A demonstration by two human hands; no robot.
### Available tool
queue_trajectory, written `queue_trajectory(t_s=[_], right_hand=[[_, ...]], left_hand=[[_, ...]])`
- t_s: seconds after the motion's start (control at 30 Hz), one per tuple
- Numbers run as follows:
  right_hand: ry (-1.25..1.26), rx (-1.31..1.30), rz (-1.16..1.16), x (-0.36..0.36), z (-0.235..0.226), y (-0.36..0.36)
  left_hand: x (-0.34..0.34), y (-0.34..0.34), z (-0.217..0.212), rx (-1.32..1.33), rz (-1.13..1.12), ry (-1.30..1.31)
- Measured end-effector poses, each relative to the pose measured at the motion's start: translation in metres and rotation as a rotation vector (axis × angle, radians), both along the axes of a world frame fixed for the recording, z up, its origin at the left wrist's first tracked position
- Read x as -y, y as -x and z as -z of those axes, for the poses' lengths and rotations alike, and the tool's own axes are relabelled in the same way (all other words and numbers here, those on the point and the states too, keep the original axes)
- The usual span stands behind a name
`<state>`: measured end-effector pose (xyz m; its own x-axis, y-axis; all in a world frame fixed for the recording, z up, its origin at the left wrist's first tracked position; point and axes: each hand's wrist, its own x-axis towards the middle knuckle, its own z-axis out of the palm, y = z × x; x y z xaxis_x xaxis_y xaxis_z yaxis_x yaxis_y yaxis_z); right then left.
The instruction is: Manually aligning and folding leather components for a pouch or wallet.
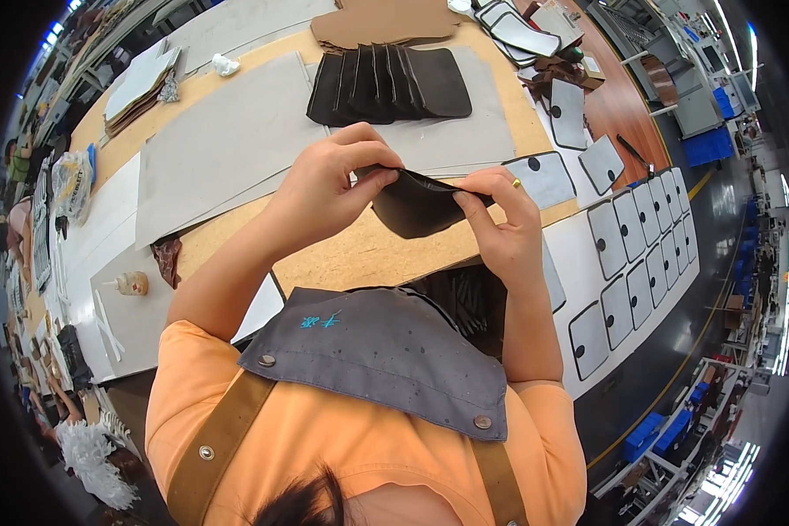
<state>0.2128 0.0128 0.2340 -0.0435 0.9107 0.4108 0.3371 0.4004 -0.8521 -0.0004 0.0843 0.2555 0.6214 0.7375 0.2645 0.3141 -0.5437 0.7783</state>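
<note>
"What's nearest the worker's body?"

"A dark grey cloth apron bib with round metal snaps (368,351), over an orange shirt (324,438). Just beyond it are the hands."

"Holding what?"

"A black, round-cornered, leather-like piece (412,212), up in front of the bib and above the pale wooden tabletop (351,254). The left hand (346,167) pinches its upper edge at the left end, thumb against fingers; the right hand (508,226) has an equally narrow pinch on the right end."

"Is that edge parted?"

"It sags between the two grips and looks slightly parted, but I can't tell how many layers there are."

"And past that?"

"Off to the right, pale panels with black rims and black dots (612,225) lie in two rows on a white board (574,243). Ahead, flat grey sheets (228,149) cover much of the table, bearing a fanned, overlapping row of similar black pieces (447,83). Farther back lies an irregular flat brown sheet (386,24)."
</note>
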Motion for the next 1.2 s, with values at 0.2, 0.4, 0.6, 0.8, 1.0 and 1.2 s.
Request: queue_trajectory(t_s=[0.2,0.4,0.6,0.8,1.0,1.2], right_hand=[[-0.154,0.213,0.169,0.004,-0.005,0.009],[-0.040,0.087,0.009,-0.001,-0.004,-0.004],[0.046,-0.079,-0.201,-0.005,0.001,-0.009],[0.112,-0.172,-0.282,-0.005,0.000,-0.010],[0.148,-0.262,-0.286,-0.004,0.002,-0.009],[0.139,-0.107,-0.264,0.000,-0.006,-0.003]], left_hand=[[0.002,-0.006,0.002,0.053,-0.025,0.088],[-0.003,0.000,-0.005,0.040,0.124,0.245],[-0.008,0.002,-0.011,0.136,0.315,0.406],[-0.011,0.001,-0.011,0.170,0.409,0.467],[-0.012,0.000,-0.011,0.180,0.447,0.541],[-0.009,-0.002,-0.015,0.175,0.436,0.539]])
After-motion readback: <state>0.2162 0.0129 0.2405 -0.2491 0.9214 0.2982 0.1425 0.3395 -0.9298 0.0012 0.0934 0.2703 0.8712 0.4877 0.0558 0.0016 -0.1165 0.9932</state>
